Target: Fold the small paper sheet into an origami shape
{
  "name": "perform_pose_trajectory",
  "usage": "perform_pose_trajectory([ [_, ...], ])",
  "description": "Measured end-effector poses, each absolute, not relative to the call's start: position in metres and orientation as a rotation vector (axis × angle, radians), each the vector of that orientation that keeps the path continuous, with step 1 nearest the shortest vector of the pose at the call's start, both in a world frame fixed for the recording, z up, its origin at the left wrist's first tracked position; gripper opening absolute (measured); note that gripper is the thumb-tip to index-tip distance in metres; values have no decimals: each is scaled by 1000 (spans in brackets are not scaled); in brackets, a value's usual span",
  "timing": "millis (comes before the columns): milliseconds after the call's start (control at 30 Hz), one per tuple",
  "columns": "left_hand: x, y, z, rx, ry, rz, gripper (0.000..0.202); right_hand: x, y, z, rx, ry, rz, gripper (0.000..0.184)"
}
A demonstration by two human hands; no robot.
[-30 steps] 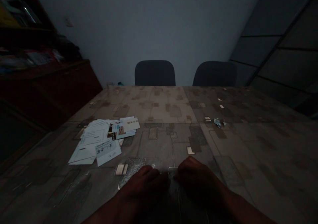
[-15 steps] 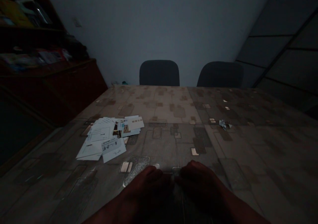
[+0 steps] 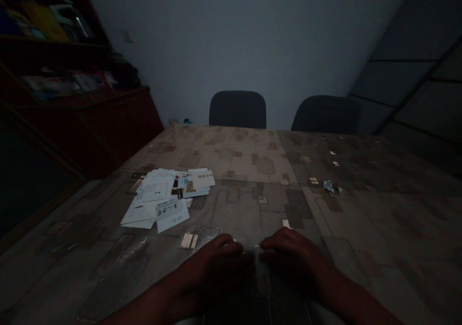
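Observation:
Close to the table's near edge, my left hand (image 3: 220, 267) has its fingers curled inward, in deep shadow. Facing it, my right hand (image 3: 290, 260) is closed in the same way, with a narrow gap between the two. A faint pale patch shows in that gap, too dark to name, so whatever the fingers hold cannot be made out. Beyond my left hand, a spread pile of white envelopes and printed cards (image 3: 159, 195) lies on the patterned tablecloth (image 3: 238, 209).
A small crumpled scrap (image 3: 330, 186) lies on the right part of the table. Two dark chairs, one at the middle (image 3: 237, 109) and one at the right (image 3: 325, 113), stand along the far edge. A dark red cabinet (image 3: 122, 123) with loaded shelves is at left.
The whole view has shifted a little, so the table and envelopes appear farther right. My hands stay near the same place, with a slightly wider gap between them.

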State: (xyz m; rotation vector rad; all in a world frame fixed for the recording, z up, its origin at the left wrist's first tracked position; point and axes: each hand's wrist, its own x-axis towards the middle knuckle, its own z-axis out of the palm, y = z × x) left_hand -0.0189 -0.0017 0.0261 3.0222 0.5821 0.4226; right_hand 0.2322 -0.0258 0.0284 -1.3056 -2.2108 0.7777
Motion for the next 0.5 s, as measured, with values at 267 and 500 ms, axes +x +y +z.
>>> perform_pose_trajectory([
  [267, -15, 4, 31, 2597, 705, 400, 13, 231, -19, 31, -1203, -2419, 609, 14],
  [500, -13, 3, 28, 2711, 677, 463, 9, 233, -19, 26, -1178, -2397, 575, 16],
])
